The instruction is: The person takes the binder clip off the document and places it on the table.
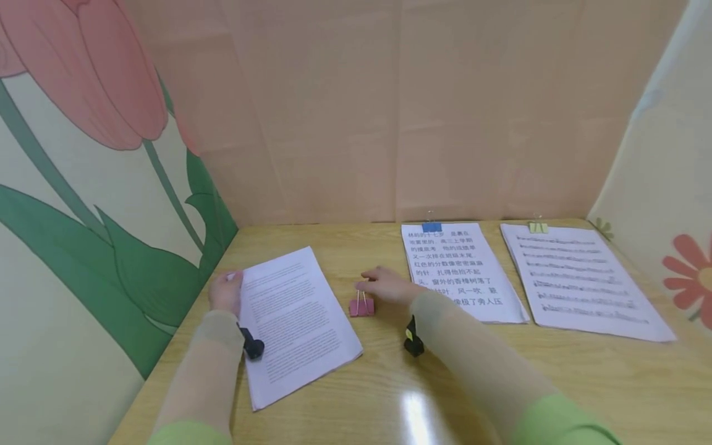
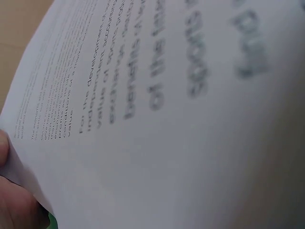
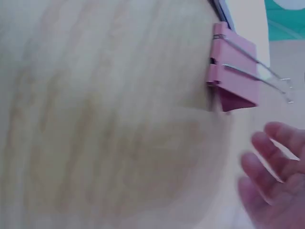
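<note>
A stack of printed paper (image 1: 295, 315) lies askew at the left of the table. My left hand (image 1: 225, 292) grips its upper left edge, and in the left wrist view the thumb and a finger (image 2: 16, 202) show on either side of the sheets. A pink binder clip (image 1: 362, 307) stands on the table right of the stack, its wire handles pointing up. Just behind and to the right of it is my right hand (image 1: 386, 285). In the right wrist view, the loosely bent fingers (image 3: 259, 174) hold nothing and are apart from the clip (image 3: 236, 67).
At the back right lies a stack of large-print pages (image 1: 453, 272) with a blue binder clip (image 1: 431, 227) on its top edge. Beside it, sheet music (image 1: 584, 287) carries a yellow binder clip (image 1: 538, 228). A pink curtain (image 1: 400, 111) hangs behind the table.
</note>
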Demonstrator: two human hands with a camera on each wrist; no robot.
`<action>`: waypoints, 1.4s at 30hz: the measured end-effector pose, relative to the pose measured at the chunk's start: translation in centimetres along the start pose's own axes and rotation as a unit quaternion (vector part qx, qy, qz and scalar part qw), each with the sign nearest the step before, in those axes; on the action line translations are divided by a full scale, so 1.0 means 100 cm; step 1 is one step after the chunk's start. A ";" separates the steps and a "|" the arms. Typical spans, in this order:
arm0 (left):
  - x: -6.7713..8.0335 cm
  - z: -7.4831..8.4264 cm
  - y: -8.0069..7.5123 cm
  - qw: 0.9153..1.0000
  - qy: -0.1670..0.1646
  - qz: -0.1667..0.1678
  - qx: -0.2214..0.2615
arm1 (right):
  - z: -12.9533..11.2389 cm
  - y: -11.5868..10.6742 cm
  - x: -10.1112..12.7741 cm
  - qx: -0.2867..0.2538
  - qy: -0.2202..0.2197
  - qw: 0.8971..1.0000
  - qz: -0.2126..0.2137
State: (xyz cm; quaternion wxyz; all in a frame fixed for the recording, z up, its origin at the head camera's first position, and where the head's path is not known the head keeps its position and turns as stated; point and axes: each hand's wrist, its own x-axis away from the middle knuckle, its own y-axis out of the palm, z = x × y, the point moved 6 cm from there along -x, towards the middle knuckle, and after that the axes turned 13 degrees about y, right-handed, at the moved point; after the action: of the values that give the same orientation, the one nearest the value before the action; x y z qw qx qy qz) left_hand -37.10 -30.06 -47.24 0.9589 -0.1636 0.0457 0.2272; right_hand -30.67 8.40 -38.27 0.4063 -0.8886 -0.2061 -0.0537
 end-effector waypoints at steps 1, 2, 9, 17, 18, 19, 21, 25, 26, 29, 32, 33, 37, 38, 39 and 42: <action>0.000 0.000 0.000 1.000 0.003 -0.001 -0.003 | 0.008 0.003 -0.014 0.018 -0.009 1.000 0.022; 0.001 0.001 0.000 1.000 0.004 -0.002 -0.004 | 0.012 0.005 -0.026 0.044 -0.018 0.998 0.051; 0.002 0.004 -0.001 1.000 0.001 -0.009 -0.018 | -0.034 0.025 0.011 0.244 -0.228 0.934 0.125; 0.005 0.007 -0.001 0.999 -0.005 -0.024 -0.044 | -0.024 0.094 0.050 0.428 -0.280 0.859 0.012; 0.005 0.007 -0.001 0.999 -0.006 -0.024 -0.042 | -0.022 0.096 0.052 0.431 -0.278 0.858 0.014; 0.005 0.007 -0.001 0.999 -0.007 -0.025 -0.043 | -0.020 0.097 0.053 0.435 -0.277 0.857 0.017; 0.006 0.006 0.000 0.999 -0.009 -0.026 -0.040 | -0.018 0.098 0.053 0.438 -0.277 0.855 0.024; 0.006 0.005 -0.001 0.998 -0.015 -0.029 -0.049 | -0.014 0.100 0.050 0.448 -0.284 0.847 0.032; 0.006 0.005 -0.002 0.998 -0.014 -0.029 -0.050 | -0.013 0.101 0.049 0.449 -0.283 0.847 0.032; 0.007 0.006 -0.002 0.997 -0.017 -0.038 -0.061 | -0.011 0.101 0.044 0.438 -0.275 0.855 0.029; 0.009 0.008 -0.003 0.996 -0.012 -0.047 -0.078 | -0.012 0.100 0.042 0.430 -0.271 0.861 0.031; 0.009 0.009 -0.003 0.995 -0.011 -0.047 -0.084 | -0.013 0.100 0.042 0.430 -0.271 0.861 0.033; 0.008 0.009 -0.005 0.994 -0.011 -0.041 -0.105 | -0.016 0.098 0.043 0.436 -0.274 0.856 0.039; 0.007 0.008 -0.005 0.993 -0.014 -0.041 -0.111 | -0.016 0.098 0.043 0.436 -0.273 0.857 0.040; 0.007 0.008 -0.005 0.992 -0.019 -0.042 -0.117 | -0.017 0.098 0.043 0.436 -0.273 0.857 0.040; 0.008 0.016 -0.006 0.985 -0.008 -0.052 -0.167 | -0.016 0.099 0.042 0.436 -0.275 0.856 0.042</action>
State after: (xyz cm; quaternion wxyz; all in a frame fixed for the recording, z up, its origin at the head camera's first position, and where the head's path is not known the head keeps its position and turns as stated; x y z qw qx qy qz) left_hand -36.15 -29.69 -45.71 0.9291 -0.3217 -0.0092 0.1824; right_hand -22.70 2.73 -43.01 0.6807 -0.6072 -0.2737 0.3050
